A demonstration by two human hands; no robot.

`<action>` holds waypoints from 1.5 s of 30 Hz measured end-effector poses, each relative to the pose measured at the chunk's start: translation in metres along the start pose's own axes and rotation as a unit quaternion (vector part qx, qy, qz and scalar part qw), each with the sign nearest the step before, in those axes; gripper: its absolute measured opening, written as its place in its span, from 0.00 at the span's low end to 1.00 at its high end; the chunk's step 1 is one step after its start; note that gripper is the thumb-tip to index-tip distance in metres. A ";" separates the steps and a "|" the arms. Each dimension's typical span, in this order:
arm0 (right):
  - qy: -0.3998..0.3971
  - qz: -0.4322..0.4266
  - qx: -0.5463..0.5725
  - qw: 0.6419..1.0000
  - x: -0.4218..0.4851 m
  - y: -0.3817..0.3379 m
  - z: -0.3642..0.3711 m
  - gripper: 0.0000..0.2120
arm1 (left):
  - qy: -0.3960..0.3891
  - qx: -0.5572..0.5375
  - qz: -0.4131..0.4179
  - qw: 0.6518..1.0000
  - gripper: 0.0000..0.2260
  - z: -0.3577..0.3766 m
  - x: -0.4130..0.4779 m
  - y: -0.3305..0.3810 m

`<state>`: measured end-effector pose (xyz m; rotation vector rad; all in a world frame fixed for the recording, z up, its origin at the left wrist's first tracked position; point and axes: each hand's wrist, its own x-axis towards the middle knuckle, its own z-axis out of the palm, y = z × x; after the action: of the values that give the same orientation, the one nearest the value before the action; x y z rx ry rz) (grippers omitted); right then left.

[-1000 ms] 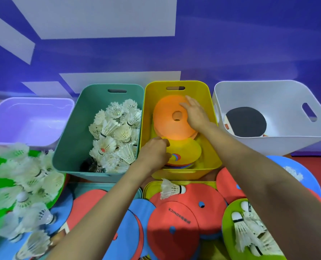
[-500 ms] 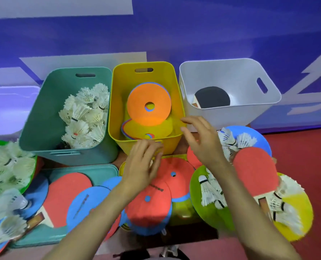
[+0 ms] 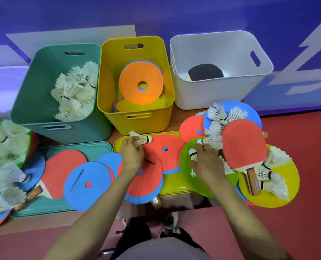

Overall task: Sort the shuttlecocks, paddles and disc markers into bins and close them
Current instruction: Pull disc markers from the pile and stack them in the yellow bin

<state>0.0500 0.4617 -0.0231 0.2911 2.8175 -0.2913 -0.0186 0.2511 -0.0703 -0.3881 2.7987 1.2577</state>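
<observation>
**Helper:** Start at your left. Where does everything lie?

**Me:** The green bin (image 3: 30,106) holds a heap of shuttlecocks (image 3: 75,91). Its lid (image 3: 98,147) lies flat in front of it under loose discs (image 3: 88,182). My left hand (image 3: 132,156) is just in front of the yellow bin (image 3: 161,117), thumb and fingertips pinching one shuttlecock (image 3: 142,140) by its feather skirt, cork pointing right.

**Helper:** By the feathers? Won't they crush?

**Me:** I'd guess so, if I squeezed. It should weigh next to nothing, so a light pinch ought to do — though the cork end would be the sturdier hold.

**Helper:** And the other hand?

**Me:** My right hand (image 3: 206,164) is down on the green disc (image 3: 186,162), fingers curved over a few shuttlecocks lying there. One white cork (image 3: 192,151) peeps out beside my forefinger. Whether I've actually got hold of any, I can't tell.

**Helper:** What's further right?

**Me:** The red paddle (image 3: 244,145) lies just beside that hand, across more shuttlecocks. It looks stiff and heavier, so I'd take it by the wooden handle (image 3: 253,182). The discs look thin and bendy — probably easiest lifted at an edge. The white bin (image 3: 202,96) at the back has one black paddle (image 3: 205,72) in it.
</observation>
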 end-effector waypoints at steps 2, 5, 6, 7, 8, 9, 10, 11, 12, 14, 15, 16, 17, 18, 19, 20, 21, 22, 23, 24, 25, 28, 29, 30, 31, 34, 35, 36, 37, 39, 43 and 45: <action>-0.023 -0.002 0.020 1.000 0.000 -0.001 0.003 0.22 | 0.014 -0.020 0.017 1.000 0.10 -0.003 -0.004 0.000; -0.018 -0.004 0.043 0.999 0.001 -0.004 0.004 0.22 | 0.032 -0.062 0.034 0.997 0.06 -0.008 -0.013 0.000; -0.008 -0.003 0.052 0.999 0.001 -0.005 0.003 0.22 | 0.037 -0.071 0.038 0.996 0.05 -0.010 -0.017 0.001; 0.008 -0.007 0.062 0.998 0.000 -0.006 0.003 0.24 | 0.041 -0.076 0.043 0.995 0.04 -0.012 -0.021 0.002; 0.030 -0.019 0.074 0.997 -0.001 -0.007 0.002 0.26 | 0.042 -0.081 0.052 0.995 0.04 -0.014 -0.025 0.003; 0.053 -0.035 0.090 0.994 -0.002 -0.007 0.002 0.29 | 0.039 -0.085 0.061 0.994 0.04 -0.015 -0.028 0.003; 0.071 -0.050 0.111 0.990 -0.002 -0.007 0.001 0.31 | 0.034 -0.089 0.070 0.993 0.04 -0.017 -0.032 0.004; 0.084 -0.061 0.130 0.986 -0.003 -0.008 0.000 0.33 | 0.027 -0.091 0.075 0.993 0.05 -0.018 -0.035 0.004; 0.094 -0.070 0.143 0.983 -0.004 -0.008 -0.002 0.33 | 0.020 -0.094 0.080 0.992 0.07 -0.019 -0.038 0.004; 0.117 -0.085 0.163 0.976 -0.005 -0.009 -0.007 0.31 | 0.014 -0.101 0.094 0.990 0.08 -0.021 -0.044 0.005; 0.131 -0.095 0.185 0.969 -0.006 -0.009 -0.011 0.30 | 0.014 -0.104 0.103 0.989 0.09 -0.022 -0.046 0.007; 0.141 -0.105 0.217 0.960 -0.007 -0.010 -0.015 0.28 | 0.013 -0.109 0.110 0.988 0.09 -0.024 -0.047 0.009; 0.149 -0.115 0.250 0.950 -0.008 -0.012 -0.020 0.26 | 0.012 -0.118 0.115 0.986 0.10 -0.027 -0.048 0.011; 0.156 -0.124 0.280 0.939 -0.008 -0.014 -0.025 0.25 | 0.012 -0.128 0.120 0.984 0.09 -0.030 -0.049 0.015; 0.161 -0.133 0.303 0.930 -0.007 -0.018 -0.031 0.23 | 0.014 -0.136 0.126 0.983 0.09 -0.033 -0.050 0.018; 0.170 -0.144 0.318 0.922 -0.006 -0.023 -0.036 0.22 | 0.022 -0.141 0.132 0.981 0.08 -0.037 -0.050 0.022; 0.180 -0.157 0.326 0.915 -0.003 -0.029 -0.041 0.22 | 0.034 -0.144 0.136 0.980 0.08 -0.041 -0.050 0.025; 0.188 -0.169 0.334 0.908 -0.001 -0.035 -0.046 0.22 | 0.047 -0.147 0.141 0.978 0.08 -0.046 -0.049 0.029; 0.189 -0.176 0.344 0.903 0.001 -0.043 -0.051 0.22 | 0.061 -0.152 0.149 0.975 0.08 -0.052 -0.048 0.033; 0.184 -0.182 0.359 0.897 0.003 -0.051 -0.056 0.21 | 0.073 -0.158 0.158 0.972 0.08 -0.059 -0.047 0.036; 0.179 -0.191 0.376 0.889 0.005 -0.060 -0.061 0.20 | 0.086 -0.162 0.170 0.968 0.08 -0.067 -0.046 0.040; 0.196 -0.223 0.418 0.859 0.012 -0.090 -0.073 0.17 | 0.122 -0.173 0.196 0.957 0.09 -0.095 -0.041 0.049; 0.204 -0.230 0.435 0.846 0.016 -0.101 -0.077 0.17 | 0.134 -0.184 0.198 0.953 0.10 -0.105 -0.038 0.050; 0.208 -0.237 0.451 0.835 0.020 -0.114 -0.080 0.16 | 0.148 -0.193 0.199 0.949 0.10 -0.116 -0.034 0.050; 0.209 -0.245 0.464 0.825 0.024 -0.127 -0.084 0.16 | 0.164 -0.195 0.202 0.946 0.10 -0.126 -0.029 0.049; 0.223 -0.274 0.468 0.810 0.038 -0.167 -0.094 0.14 | 0.213 -0.166 0.212 0.939 0.12 -0.159 -0.009 0.040; 0.231 -0.282 0.461 0.809 0.043 -0.181 -0.097 0.14 | 0.227 -0.149 0.211 0.939 0.12 -0.170 -0.002 0.037; 0.237 -0.289 0.453 0.810 0.048 -0.194 -0.100 0.14 | 0.238 -0.134 0.206 0.940 0.13 -0.180 0.007 0.032; 0.239 -0.295 0.445 0.811 0.053 -0.208 -0.101 0.14 | 0.243 -0.124 0.200 0.941 0.13 -0.191 0.016 0.028; 0.231 -0.305 0.424 0.821 0.069 -0.235 -0.103 0.15 | 0.233 -0.106 0.190 0.948 0.14 -0.212 0.039 0.019; 0.183 -0.309 0.339 0.869 0.113 -0.286 -0.099 0.21 | 0.169 -0.024 0.189 0.967 0.19 -0.240 0.093 -0.002; 0.170 -0.308 0.289 0.890 0.135 -0.307 -0.094 0.25 | 0.138 0.029 0.187 0.972 0.22 -0.245 0.117 -0.015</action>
<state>-0.1713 0.2118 0.0749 -0.5090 3.0106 -1.3425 -0.1138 0.0357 0.0653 -0.0291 3.2545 1.2639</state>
